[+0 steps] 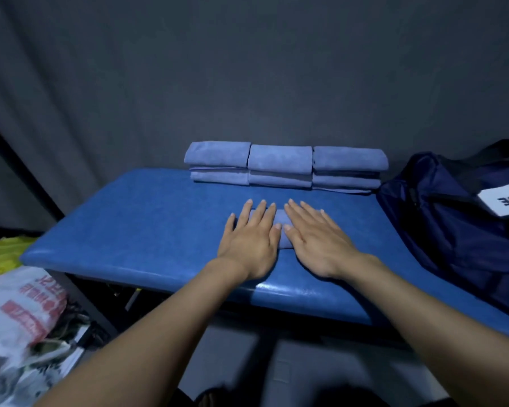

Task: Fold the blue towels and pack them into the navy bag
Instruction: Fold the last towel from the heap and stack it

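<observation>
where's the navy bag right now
In the head view the navy bag sits at the right end of the blue table, just right of the stacked towels.

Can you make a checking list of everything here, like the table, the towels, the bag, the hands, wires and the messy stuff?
Surface: blue padded table, glossy at the near edge.
Job's things: folded towel under both hands; folded towel stacks in a row at the far edge; navy bag on the table's right end, white label showing.
Clutter: white printed plastic bag and yellow item at left, off the table.
Grips: left hand and right hand flat, fingers straight, pressing the towel.
Cables: nothing seen.
Surroundings: dark grey curtain behind.
</observation>
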